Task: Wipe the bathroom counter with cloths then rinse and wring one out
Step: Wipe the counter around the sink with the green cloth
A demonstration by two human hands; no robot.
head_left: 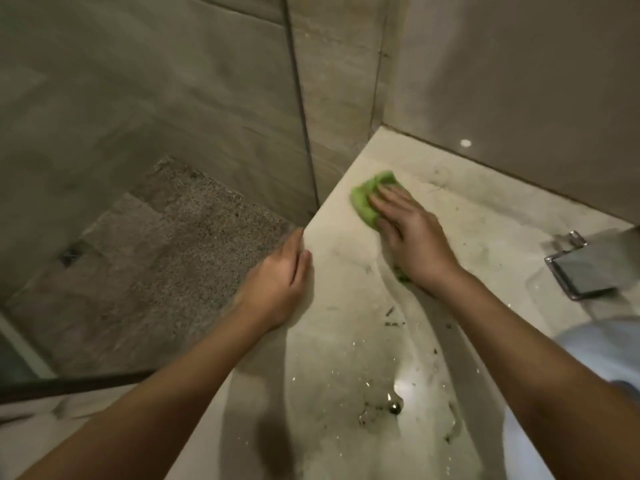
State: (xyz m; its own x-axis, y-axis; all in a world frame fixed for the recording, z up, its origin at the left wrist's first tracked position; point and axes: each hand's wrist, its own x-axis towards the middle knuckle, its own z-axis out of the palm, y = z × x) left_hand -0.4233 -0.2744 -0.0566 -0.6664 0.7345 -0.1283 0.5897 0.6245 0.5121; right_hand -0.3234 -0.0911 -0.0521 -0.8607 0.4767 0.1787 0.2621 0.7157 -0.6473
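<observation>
Floor [166, 258]: speckled stone, left of the left fingers and below the counter edge.
Glass panel [301, 133]: upright, its lower end just beyond the left fingertips.
Left hand [277, 275]: palm down on the counter's left edge, fingers close together and flat, holding nothing.
Counter [467, 216]: pale stone with dark specks, under both hands and running to the back wall.
Green cloth [367, 199]: bunched under the right fingers, most of it showing ahead and to the left of the fingertips, near the counter's far left corner; a green scrap shows by the wrist.
Right hand [412, 233]: fingers spread and pressed flat on the cloth.
Basin [346, 375]: wet, below both wrists.
Drain [394, 407]: at the basin's bottom, grit around it.
Chrome fixture [581, 268]: well to the right of the right fingers.
</observation>
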